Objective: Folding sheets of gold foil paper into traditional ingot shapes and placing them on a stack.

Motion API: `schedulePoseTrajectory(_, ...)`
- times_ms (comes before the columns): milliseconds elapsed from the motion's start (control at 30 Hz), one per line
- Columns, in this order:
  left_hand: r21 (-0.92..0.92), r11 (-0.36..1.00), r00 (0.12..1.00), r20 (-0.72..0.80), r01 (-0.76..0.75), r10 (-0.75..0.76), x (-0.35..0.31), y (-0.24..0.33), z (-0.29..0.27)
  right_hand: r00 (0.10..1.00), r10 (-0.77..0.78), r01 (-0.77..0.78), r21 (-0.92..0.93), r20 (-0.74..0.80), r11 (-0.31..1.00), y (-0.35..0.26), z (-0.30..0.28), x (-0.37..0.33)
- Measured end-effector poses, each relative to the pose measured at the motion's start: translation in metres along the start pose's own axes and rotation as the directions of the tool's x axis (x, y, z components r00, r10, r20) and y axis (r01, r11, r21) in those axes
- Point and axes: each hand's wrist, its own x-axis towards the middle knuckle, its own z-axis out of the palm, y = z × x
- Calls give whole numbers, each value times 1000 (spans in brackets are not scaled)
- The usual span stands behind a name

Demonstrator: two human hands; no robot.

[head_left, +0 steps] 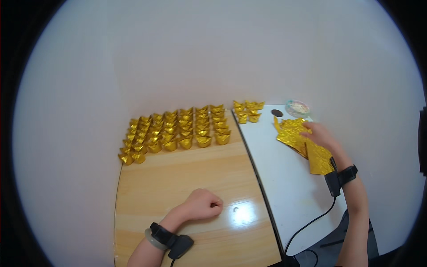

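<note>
My left hand (204,205) rests on the wooden tabletop, curled into a loose fist with nothing showing in it. Over on the white table, my right hand (321,135) reaches onto a loose pile of crinkled gold foil sheets (291,135). Its thumb and forefinger are apart at the pile's right edge, and some fingertips are hard to make out against the foil. One squarish gold foil sheet (318,161) hangs lower, below that hand and beside the wrist. Folded gold foil ingots (186,142) stand in several rows at the far side of the wooden table.
A smaller group of gold ingots (253,118) stands at the white table's far left corner. Near it lie a dark round disc (277,113) and a clear round container (297,108) with pale contents. A dark gap (255,171) separates the tables. Black cables trail from both wrist devices.
</note>
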Motion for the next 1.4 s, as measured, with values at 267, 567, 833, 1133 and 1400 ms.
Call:
schedulePoseTrajectory(267,-88,989,992,32,123,-121,-2,13,-4,951,217,-169,-221,218,960,3,40,-48)
schedulePoseTrajectory(567,-176,971,986,66,164,-155,-5,5,-2,963,47,-77,102,264,992,4,42,-49)
schedulePoseTrajectory(833,-225,956,981,92,187,-170,-5,5,-2,965,-191,148,227,178,963,-27,43,-68)
schedulePoseTrajectory(1133,-242,956,986,11,163,-166,-4,9,-3,973,-212,223,-131,88,966,-36,14,-67)
schedulePoseTrajectory(1400,138,954,778,-554,-265,296,-6,27,-1,950,56,229,806,-308,546,-135,3,-41)
